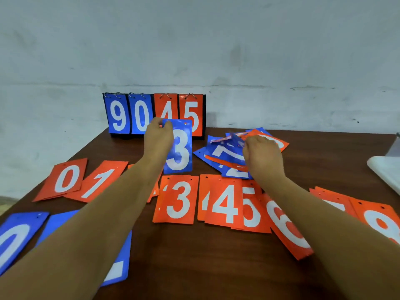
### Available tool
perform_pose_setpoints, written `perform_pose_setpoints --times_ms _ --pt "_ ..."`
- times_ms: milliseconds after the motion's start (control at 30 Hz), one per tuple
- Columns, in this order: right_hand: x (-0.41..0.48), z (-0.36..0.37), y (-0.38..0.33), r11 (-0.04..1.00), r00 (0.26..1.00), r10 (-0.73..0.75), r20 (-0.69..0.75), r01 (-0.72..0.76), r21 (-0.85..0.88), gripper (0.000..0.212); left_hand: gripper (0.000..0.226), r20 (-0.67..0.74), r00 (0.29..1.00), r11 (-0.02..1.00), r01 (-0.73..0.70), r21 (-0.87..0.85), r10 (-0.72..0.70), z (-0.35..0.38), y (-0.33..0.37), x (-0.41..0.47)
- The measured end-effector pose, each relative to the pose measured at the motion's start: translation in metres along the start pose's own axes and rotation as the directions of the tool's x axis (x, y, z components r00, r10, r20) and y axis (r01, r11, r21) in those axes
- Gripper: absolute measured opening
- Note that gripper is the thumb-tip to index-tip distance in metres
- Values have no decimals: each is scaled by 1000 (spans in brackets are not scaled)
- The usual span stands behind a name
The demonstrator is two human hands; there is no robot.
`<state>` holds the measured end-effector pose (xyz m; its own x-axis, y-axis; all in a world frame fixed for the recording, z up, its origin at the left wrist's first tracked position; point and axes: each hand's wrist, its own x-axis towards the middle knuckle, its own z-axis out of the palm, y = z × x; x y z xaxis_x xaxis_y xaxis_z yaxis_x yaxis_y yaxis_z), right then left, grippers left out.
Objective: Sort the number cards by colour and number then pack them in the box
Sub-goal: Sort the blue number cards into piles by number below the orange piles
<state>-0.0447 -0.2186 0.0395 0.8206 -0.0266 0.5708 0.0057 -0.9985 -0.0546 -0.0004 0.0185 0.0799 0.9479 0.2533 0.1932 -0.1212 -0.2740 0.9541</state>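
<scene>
Pale, scuffed wall (259, 50) fills the upper half of your view. Below it runs a dark brown wooden worktop (194, 256), which carries everything noted here.

A row of orange cards (178, 200) lies face up across the middle of the worktop. From left to right it reads 0, 1, 3, 4, 5, 6, 7, 8. Your left forearm hides a card between the 1 and the 3. The 4, 5 and 6 overlap one another. The 8 is cut by the right edge of the view.

At the near left lies a blue 0 card (15, 239). A second blue card (116, 269) lies just beside it, mostly under your left forearm, so its number cannot be read.

A flip scoreboard (121, 115) stands upright at the back against the wall. It shows blue 9 and 0, then orange 4 and 5.

A loose heap (225, 154) of mixed blue and orange cards sits right of centre, behind the orange row.

A white object (387, 172) lies at the far right edge, partly out of view. What it is cannot be told.

The blue 3 card (179, 148) is held upright above the worktop, in front of the scoreboard.

Your left hand (158, 139) pinches that card at its top left corner. Your right hand (263, 156) rests on the heap with its fingers curled in among the cards. A blurred blue edge is raised at the fingertips. Whether the hand grips a card cannot be told.
</scene>
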Motion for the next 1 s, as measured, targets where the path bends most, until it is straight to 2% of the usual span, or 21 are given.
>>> perform_pose_setpoints --times_ms 67,167,233,300,400,433,533,600,667,733,800,833,900,933,1000 --pt "-4 -17 -5 993 976 26 -218 1 122 8 9 28 999 1000 27 -12 -27 -11 7 -13" --pt "-16 -51 -24 959 931 14 -364 90 268 6 15 108 988 994 111 -9 -110 -22 15 -42" --pt "-32 -68 -37 939 927 -120 -356 223 262 9 14 173 968 970 206 -128 -183 -29 19 -65" --pt "-53 -77 -46 915 906 -277 -321 351 200 16 19 287 929 891 324 -319 -235 -36 23 -86" --pt "-89 -84 -52 896 897 -352 -268 405 179 21 51 474 833 729 509 -458 -284 -46 23 -114" --pt "-100 -85 -54 893 900 -356 -252 407 192 24 54 504 816 707 532 -466 -283 -50 23 -124" --pt "-129 -87 -59 893 916 -352 -193 391 222 28 35 525 820 765 485 -424 -229 -55 13 -150" --pt "-145 -89 -63 875 914 -364 -179 402 269 24 23 474 852 818 427 -385 -222 -58 5 -164" --pt "-159 -93 -67 860 924 -364 -117 381 340 32 20 412 884 841 386 -379 -220 -63 -2 -174" --pt "-168 -100 -71 851 964 -264 -21 243 466 40 19 369 906 853 351 -387 -205 -70 -6 -181" --pt "-169 -107 -73 821 999 -43 33 17 570 44 15 353 912 860 343 -378 -208 -77 -9 -187" --pt "-167 -111 -72 790 993 70 98 -115 602 47 13 359 910 867 342 -363 -208 -80 -9 -190" --pt "-161 -119 -69 633 911 192 366 -400 663 45 11 385 896 876 356 -325 -222 -86 -11 -194" --pt "-161 -120 -69 541 854 183 488 -501 675 39 12 391 889 873 373 -313 -240 -88 -12 -195" --pt "-164 -117 -70 471 799 154 581 -576 668 25 15 379 881 853 411 -322 -282 -91 -13 -199"
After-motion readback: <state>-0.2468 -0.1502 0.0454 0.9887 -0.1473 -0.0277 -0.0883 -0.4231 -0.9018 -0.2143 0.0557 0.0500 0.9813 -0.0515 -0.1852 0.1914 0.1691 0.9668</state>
